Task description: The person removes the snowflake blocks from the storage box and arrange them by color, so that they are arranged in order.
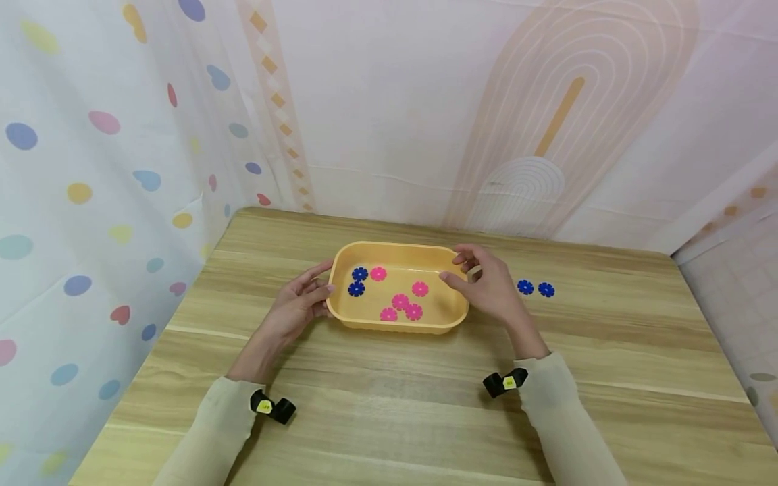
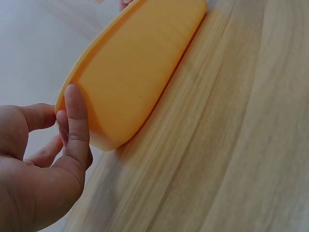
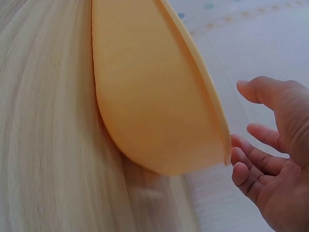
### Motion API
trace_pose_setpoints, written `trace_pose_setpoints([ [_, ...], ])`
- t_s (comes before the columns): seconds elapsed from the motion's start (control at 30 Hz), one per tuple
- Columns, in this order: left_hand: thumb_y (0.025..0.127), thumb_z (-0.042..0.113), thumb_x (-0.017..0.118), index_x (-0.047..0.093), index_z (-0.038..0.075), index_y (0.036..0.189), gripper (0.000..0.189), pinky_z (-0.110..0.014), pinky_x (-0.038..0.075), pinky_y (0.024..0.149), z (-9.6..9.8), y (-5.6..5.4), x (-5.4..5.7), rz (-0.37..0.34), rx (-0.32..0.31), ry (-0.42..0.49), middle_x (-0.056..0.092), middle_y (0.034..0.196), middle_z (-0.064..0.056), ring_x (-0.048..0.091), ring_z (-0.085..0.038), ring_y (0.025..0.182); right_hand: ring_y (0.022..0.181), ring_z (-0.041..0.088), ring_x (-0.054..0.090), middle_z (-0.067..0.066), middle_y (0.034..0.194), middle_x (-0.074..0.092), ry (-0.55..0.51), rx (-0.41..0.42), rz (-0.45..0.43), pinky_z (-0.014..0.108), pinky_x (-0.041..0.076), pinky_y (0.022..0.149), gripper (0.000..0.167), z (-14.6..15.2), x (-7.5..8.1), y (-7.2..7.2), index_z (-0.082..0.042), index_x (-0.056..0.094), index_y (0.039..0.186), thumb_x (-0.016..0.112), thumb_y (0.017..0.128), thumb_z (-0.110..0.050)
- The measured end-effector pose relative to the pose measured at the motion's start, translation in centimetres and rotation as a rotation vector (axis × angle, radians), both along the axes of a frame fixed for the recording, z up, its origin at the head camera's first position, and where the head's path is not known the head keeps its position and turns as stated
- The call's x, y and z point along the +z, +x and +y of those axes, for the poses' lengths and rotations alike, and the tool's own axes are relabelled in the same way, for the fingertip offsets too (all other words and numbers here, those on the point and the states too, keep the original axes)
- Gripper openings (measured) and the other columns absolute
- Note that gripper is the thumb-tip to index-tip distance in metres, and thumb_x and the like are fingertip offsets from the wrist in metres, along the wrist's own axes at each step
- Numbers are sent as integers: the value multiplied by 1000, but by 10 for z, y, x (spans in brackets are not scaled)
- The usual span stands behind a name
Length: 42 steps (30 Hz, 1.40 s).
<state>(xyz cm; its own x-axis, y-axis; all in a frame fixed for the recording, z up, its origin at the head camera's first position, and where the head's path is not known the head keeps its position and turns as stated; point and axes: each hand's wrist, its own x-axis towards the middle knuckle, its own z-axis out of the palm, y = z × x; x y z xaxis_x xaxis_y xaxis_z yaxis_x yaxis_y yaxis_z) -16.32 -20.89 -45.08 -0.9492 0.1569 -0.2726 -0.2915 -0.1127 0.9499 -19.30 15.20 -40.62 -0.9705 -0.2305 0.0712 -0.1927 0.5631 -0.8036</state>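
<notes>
A shallow yellow plastic tray (image 1: 398,327) sits on the wooden table, its long side toward me. Inside it lie several pink notched flower discs (image 1: 400,302) and two blue ones (image 1: 356,289). My left hand (image 1: 293,307) grips the tray's left end, thumb at the rim; the left wrist view shows this hand (image 2: 46,159) with its fingertips against the edge. At the right end, my right hand (image 1: 489,280) has its thumb over the inside, raised off the rim. In the right wrist view that hand (image 3: 277,159) has relaxed lower fingers right at the rim.
Two more blue flower discs (image 1: 535,288) lie on the table (image 1: 389,405) to the right of my right hand. A patterned curtain (image 1: 389,121) hangs behind the table's back edge, and a dotted one (image 1: 121,169) hangs on the left.
</notes>
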Motion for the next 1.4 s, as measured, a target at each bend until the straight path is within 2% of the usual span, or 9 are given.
trace_pose_setpoints([
  [0.33, 103, 12, 62, 41, 16, 158, 58, -24, 63, 71, 2, 0, 0, -13, -1, 3, 62, 111, -9, 66, -13, 77, 108, 37, 61, 18, 123, 65, -35, 87, 11, 36, 52, 83, 60, -23, 4, 1, -8, 56, 142, 79, 91, -29],
  [0.63, 103, 13, 62, 40, 15, 158, 59, -24, 63, 70, 1, 0, 0, -7, 1, -2, 62, 111, -9, 66, -12, 76, 106, 33, 64, 18, 122, 66, -44, 175, -6, 33, 55, 81, 62, -48, -4, -5, -6, 56, 141, 81, 89, -30],
  [0.93, 103, 12, 62, 40, 14, 158, 59, -24, 63, 69, 1, 1, 0, -9, 1, 24, 62, 109, -8, 65, -12, 75, 109, 35, 64, 17, 121, 67, -38, 235, -60, 44, 59, 90, 65, -72, -12, -4, -6, 55, 141, 82, 88, -32],
  [1.17, 103, 11, 62, 40, 14, 158, 59, -25, 63, 70, 1, 0, 2, -11, 0, 31, 63, 110, -8, 66, -12, 76, 108, 27, 63, 11, 120, 67, -15, 275, -61, 36, 58, 88, 66, -88, -16, -4, -9, 55, 142, 82, 88, -34],
  [1.4, 103, 12, 62, 39, 13, 159, 60, -25, 64, 71, 1, 1, 3, -10, -14, 37, 64, 110, -6, 67, -12, 77, 108, 28, 64, 13, 121, 67, -14, 313, -106, 40, 58, 94, 66, -106, -20, -8, -7, 55, 142, 83, 87, -32],
])
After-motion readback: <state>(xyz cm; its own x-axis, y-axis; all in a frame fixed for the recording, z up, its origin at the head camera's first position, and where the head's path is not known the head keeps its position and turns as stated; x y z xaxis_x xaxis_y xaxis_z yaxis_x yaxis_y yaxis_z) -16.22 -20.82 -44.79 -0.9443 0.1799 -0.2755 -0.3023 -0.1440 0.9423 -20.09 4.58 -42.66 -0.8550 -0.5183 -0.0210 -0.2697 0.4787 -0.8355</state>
